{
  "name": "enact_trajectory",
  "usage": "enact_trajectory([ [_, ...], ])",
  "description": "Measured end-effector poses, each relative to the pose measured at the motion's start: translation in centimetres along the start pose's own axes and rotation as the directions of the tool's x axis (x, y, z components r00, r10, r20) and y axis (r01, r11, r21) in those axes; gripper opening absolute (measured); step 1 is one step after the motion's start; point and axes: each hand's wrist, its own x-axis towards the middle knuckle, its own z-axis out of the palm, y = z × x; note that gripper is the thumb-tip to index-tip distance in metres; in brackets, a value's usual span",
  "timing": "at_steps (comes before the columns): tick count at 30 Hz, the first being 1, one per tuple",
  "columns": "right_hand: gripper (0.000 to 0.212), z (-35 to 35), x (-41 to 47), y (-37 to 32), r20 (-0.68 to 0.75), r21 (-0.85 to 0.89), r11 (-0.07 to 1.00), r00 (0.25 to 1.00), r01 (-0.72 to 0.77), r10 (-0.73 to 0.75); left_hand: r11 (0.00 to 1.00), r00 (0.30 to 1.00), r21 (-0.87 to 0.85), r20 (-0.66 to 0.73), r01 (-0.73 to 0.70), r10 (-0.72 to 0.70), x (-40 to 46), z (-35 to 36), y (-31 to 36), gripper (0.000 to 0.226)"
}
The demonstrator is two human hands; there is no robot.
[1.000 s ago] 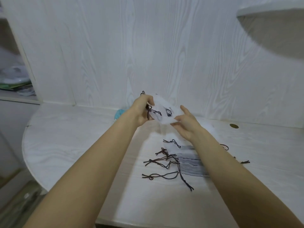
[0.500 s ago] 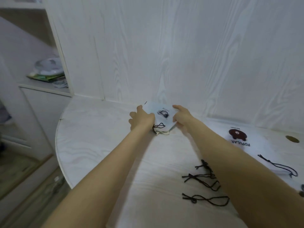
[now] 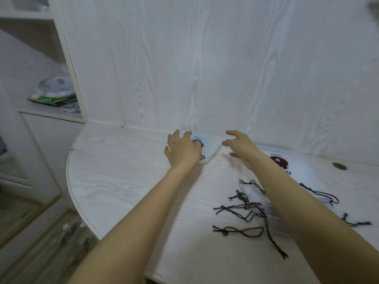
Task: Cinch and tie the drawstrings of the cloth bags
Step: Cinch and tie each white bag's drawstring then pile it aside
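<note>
The small white cloth bag (image 3: 209, 147) lies flat at the back of the desk (image 3: 127, 175), against the wall panel. The left hand (image 3: 182, 149) rests on it, fingers spread, grasping nothing; the right hand (image 3: 240, 145) hovers released just beside it. Its dark drawstring (image 3: 198, 142) looks tied. Press it flat, then reach for an untied bag: the bear-print bag (image 3: 295, 171) nearby. Whether any bag holds something cannot be told.

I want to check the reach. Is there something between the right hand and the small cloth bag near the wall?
Nothing visible. The right hand hovers open just right of the small cloth bag, with only bare table between them. The left hand lies on the bag's left side.
</note>
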Motion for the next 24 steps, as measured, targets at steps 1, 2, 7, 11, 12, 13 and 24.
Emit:
enact_trajectory([
  [1, 0.047, -1.1, -1.3, 0.2, 0.003, 0.006, 1.000, 1.000, 0.019, -0.019, 0.999, 0.999, 0.011, -0.009, -0.031, 0.031, -0.7, 0.1, 0.4, 0.048],
  [2, 0.045, -2.2, -2.5, 0.4, -0.002, 0.005, 0.999, 0.999, 0.037, -0.037, 0.998, 0.998, 0.008, -0.019, -0.067, 0.068, -1.4, 0.2, 0.9, 0.047],
  [7, 0.025, -7.4, -7.7, 2.2, -0.050, -0.157, 0.980, 0.990, 0.125, -0.135, 0.932, 0.956, -0.219, -0.005, -0.288, 0.294, -5.6, 1.7, 3.8, 0.038],
  [11, 0.022, -10.4, -10.1, 4.1, 0.020, -0.381, 0.913, 0.989, 0.146, -0.149, 0.892, 0.840, -0.267, 0.318, -0.365, 0.439, -8.4, 3.6, 5.6, 0.027],
  [12, 0.023, -10.9, -10.5, 4.6, 0.033, -0.426, 0.894, 0.990, 0.140, -0.139, 0.894, 0.800, -0.244, 0.402, -0.377, 0.447, -8.8, 4.1, 5.7, 0.026],
  [13, 0.025, -11.3, -10.9, 4.9, 0.043, -0.463, 0.877, 0.991, 0.131, -0.126, 0.893, 0.767, -0.215, 0.459, -0.395, 0.449, -9.0, 4.6, 5.7, 0.028],
  [24, 0.032, -12.9, -10.8, 7.1, 0.019, -0.559, 0.820, 0.990, 0.125, -0.138, 0.883, 0.834, -0.116, 0.292, -0.455, 0.469, -7.2, 7.5, 5.6, 0.011],
])
